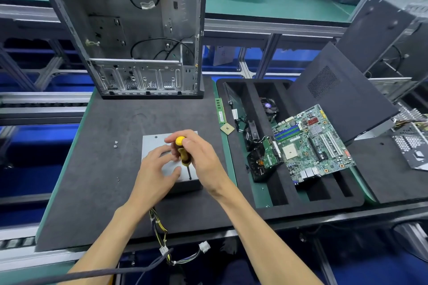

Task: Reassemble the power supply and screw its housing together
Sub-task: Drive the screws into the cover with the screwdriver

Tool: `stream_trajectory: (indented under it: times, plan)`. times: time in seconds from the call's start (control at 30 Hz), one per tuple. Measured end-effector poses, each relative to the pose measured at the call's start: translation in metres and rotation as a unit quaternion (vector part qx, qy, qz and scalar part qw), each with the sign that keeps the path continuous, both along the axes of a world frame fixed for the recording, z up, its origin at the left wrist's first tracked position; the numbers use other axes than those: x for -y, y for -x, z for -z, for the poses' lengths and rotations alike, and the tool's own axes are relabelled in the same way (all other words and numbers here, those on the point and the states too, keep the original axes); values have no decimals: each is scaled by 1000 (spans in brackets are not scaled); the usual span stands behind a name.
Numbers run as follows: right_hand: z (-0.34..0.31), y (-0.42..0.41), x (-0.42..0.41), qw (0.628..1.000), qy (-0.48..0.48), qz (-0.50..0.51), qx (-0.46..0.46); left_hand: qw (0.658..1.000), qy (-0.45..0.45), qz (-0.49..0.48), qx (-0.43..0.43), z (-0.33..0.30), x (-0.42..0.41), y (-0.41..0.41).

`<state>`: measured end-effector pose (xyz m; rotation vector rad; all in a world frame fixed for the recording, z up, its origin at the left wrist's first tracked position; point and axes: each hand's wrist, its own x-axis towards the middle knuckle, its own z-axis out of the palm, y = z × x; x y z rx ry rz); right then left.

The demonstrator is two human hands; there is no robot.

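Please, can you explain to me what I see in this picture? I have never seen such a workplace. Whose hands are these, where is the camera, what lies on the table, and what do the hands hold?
There is no machine here: a person works with two bare hands. The single picture comes from a camera worn on the person's head, looking forward and down.

The right hand grips a yellow-handled screwdriver, its tip down at a near corner of a grey metal box, the power supply. The left hand rests on the box's lid with relaxed fingers. The box's cable bundle hangs over the front edge of the dark mat.

Two small loose screws lie on the mat to the left. Behind stands an open computer case. To the right, a black foam tray holds a motherboard and other parts.
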<state>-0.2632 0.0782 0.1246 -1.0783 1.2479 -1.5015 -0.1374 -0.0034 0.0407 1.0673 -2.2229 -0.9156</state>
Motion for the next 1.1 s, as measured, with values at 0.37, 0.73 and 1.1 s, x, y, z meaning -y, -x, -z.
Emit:
stream_trajectory:
  times: [0.37, 0.73, 1.1]
  plan:
    - [2, 2, -3, 1000, 6, 21, -19, 1000, -26, -6, 6, -2, -2, -1]
    - [5, 6, -3, 999, 6, 33, 17, 1000, -25, -8, 4, -3, -3, -1]
    - [7, 8, 0, 998, 11, 58, 32, 1000, -17, -13, 10, -2, -4, 0]
